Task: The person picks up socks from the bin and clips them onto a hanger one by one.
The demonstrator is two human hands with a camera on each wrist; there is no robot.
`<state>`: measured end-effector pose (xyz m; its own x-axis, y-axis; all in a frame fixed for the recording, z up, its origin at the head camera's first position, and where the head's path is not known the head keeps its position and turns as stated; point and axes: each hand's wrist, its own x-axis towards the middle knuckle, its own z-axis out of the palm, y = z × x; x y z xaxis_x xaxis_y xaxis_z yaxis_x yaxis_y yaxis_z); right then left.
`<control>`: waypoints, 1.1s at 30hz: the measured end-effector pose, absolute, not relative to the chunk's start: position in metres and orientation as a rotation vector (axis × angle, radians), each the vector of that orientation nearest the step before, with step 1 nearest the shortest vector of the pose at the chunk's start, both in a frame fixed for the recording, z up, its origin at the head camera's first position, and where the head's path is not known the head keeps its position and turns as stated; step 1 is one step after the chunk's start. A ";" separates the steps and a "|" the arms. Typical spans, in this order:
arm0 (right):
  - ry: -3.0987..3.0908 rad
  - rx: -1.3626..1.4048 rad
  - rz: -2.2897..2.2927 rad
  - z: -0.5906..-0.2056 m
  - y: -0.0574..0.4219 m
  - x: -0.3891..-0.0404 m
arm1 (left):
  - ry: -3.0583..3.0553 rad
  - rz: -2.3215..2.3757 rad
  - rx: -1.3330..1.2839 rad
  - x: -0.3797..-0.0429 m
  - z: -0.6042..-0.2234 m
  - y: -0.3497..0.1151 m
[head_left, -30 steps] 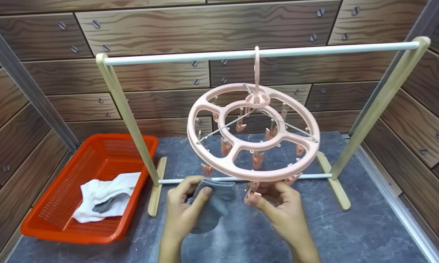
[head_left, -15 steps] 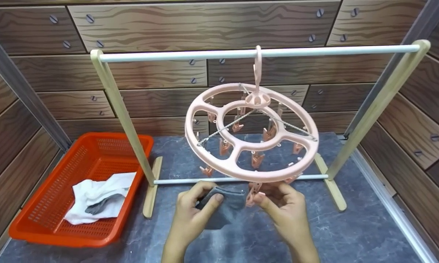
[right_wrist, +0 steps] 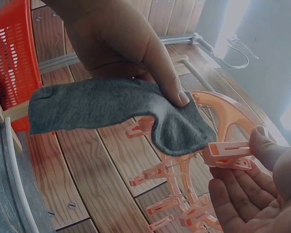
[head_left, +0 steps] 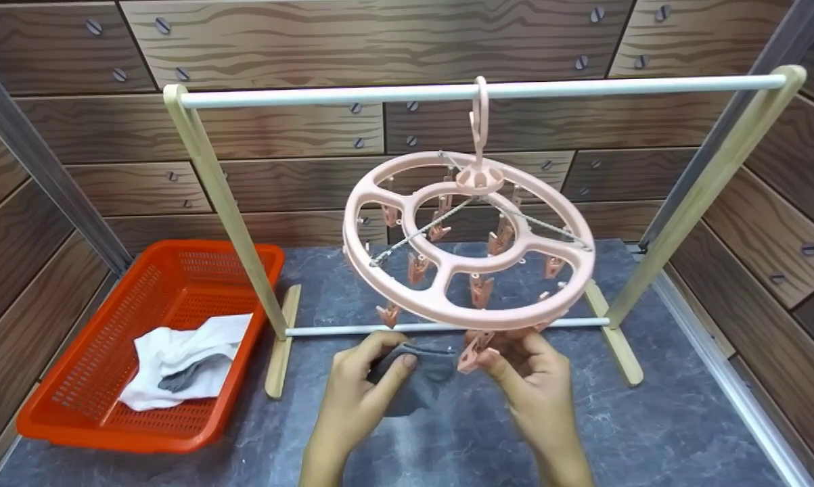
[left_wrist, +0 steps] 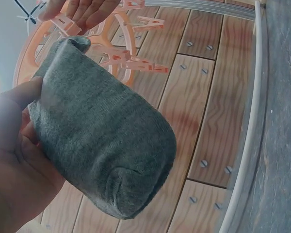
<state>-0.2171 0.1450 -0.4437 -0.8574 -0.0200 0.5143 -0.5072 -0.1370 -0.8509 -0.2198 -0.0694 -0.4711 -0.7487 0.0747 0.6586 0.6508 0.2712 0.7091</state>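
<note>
My left hand [head_left: 359, 389] pinches a grey sock [left_wrist: 102, 131] between thumb and fingers, by its upper edge. The rest of the sock hangs below the hand. To the right, my right hand [head_left: 535, 379] pinches a pink clothespin [head_left: 473, 352] that hangs from the front of a round pink clip hanger [head_left: 440, 302]. In the right wrist view, one end of the sock [right_wrist: 87, 107] comes right up to the clothespin's tip [right_wrist: 225, 149]. The hanger's hook [head_left: 481, 115] hangs over the white rail [head_left: 312, 97]; several more clothespins dangle from its rings.
An orange-red basket [head_left: 136, 443] stands at the left, holding white cloth [head_left: 156, 365] with a grey patch. Wooden stand posts [head_left: 224, 196] rise on both sides of the hanger, and a lower white bar [head_left: 339, 331] runs behind the hands. Wood-patterned walls surround the grey tabletop [head_left: 670, 433].
My left hand has moved right with the grey sock, bringing its edge close to the clothespin. My right hand keeps hold of the clothespin, which is now tilted more.
</note>
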 end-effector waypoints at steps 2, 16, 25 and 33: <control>-1.778 0.612 2.068 -0.444 0.145 -0.218 | -2.059 -1.484 -0.644 -0.220 -0.471 -0.069; -1.650 0.543 2.154 -0.444 0.144 -0.217 | -2.101 -1.448 -0.669 -0.222 -0.473 -0.066; -1.608 0.520 2.160 -0.443 0.142 -0.216 | -2.110 -1.442 -0.696 -0.221 -0.474 -0.060; -1.630 0.549 2.126 -0.442 0.142 -0.215 | -2.138 -1.425 -0.727 -0.219 -0.472 -0.054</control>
<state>-0.2147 0.1422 -0.4423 -0.8411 0.0782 0.5352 -0.5371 -0.2371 -0.8095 -0.2192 -0.0536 -0.4724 -0.7508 0.1700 0.6383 0.6546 0.3212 0.6844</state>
